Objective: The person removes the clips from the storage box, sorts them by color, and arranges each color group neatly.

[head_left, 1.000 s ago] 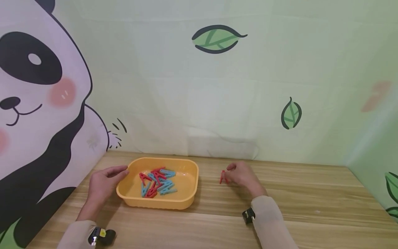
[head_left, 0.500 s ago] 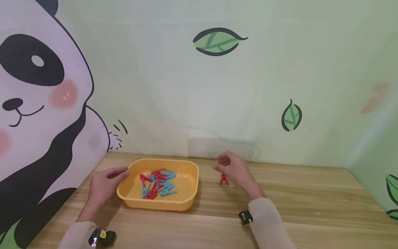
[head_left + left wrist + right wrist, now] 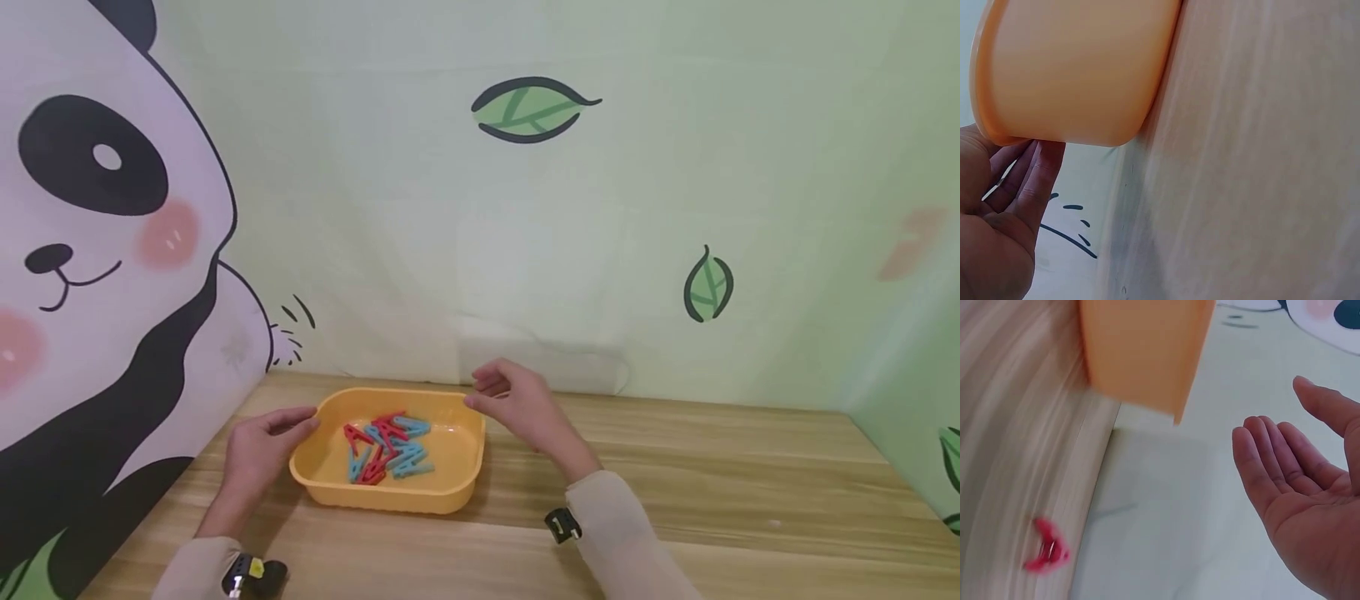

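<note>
A yellow plastic basin (image 3: 382, 500) stands on the table with several red clothespins (image 3: 357, 437) and blue clothespins (image 3: 408, 452) lying loose in it. At its left rim my left hand (image 3: 258, 450) pinches the edge, thumb over the rim and fingers at the outside. My right hand (image 3: 525, 408) hovers by the back right corner of the basin, holding nothing; in the right wrist view its palm is bare and its fingers are loosely extended. One red clothespin (image 3: 1047, 549) lies on the table in the right wrist view; in the head view the right hand hides it.
The wood-grain table (image 3: 712, 492) extends to the right and in front of the basin. A pale green cloth backdrop (image 3: 600, 233) with a panda and leaves rises along the table's back edge. Both wrists wear black cameras.
My right hand has let go of the red clothespin on the table and moved left to the basin's corner. The left hand keeps its place. The head view has shifted slightly.
</note>
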A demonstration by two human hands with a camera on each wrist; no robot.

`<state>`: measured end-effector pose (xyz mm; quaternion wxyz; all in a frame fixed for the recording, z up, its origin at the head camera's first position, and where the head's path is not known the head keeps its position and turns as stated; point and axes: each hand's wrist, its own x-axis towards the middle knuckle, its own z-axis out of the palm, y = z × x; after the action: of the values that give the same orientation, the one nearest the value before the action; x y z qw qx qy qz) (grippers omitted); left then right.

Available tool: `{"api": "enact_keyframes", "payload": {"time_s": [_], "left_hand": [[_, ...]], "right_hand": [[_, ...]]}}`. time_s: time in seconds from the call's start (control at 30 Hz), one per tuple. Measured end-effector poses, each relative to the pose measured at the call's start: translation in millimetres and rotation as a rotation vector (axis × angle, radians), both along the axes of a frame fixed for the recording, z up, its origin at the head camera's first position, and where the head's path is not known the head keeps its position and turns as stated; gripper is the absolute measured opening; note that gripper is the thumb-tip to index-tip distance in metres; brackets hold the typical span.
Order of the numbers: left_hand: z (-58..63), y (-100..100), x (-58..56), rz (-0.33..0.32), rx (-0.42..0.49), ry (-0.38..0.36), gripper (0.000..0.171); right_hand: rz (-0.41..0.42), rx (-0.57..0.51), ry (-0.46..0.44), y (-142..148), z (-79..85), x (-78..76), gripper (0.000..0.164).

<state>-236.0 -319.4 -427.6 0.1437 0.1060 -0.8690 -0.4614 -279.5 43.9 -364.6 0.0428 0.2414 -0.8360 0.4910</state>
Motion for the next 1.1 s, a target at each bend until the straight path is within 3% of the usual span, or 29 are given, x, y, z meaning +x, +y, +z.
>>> {"api": "enact_keyframes", "payload": {"time_s": [0.27,0.5,0.87,1.1], "left_hand": [[0.9,-1.8,0.2,0.001,0.016,-0.015,0.042],[-1.2,-5.2,1.0,0.010,0.013,0.004,0.041],[-1.3,-2.7,-0.6,0.000,0.010,0.000,0.041],[-1.2,-1.9,-1.8,-0.003,0.027,0.001,0.040]], "right_hand": [[0.076,0.010,-0.021,-36.7,4.3,-3.5,0.031],[0.134,-0.074,-0.101,-65.7,4.3,-2.0,0.033],[0.025,-0.081,-0.160,-92.3,-12.8,-3.1,0.029],[-0.030,-0.022,-0.197,-104.0,-25.4,-3.2,0.034]]}}
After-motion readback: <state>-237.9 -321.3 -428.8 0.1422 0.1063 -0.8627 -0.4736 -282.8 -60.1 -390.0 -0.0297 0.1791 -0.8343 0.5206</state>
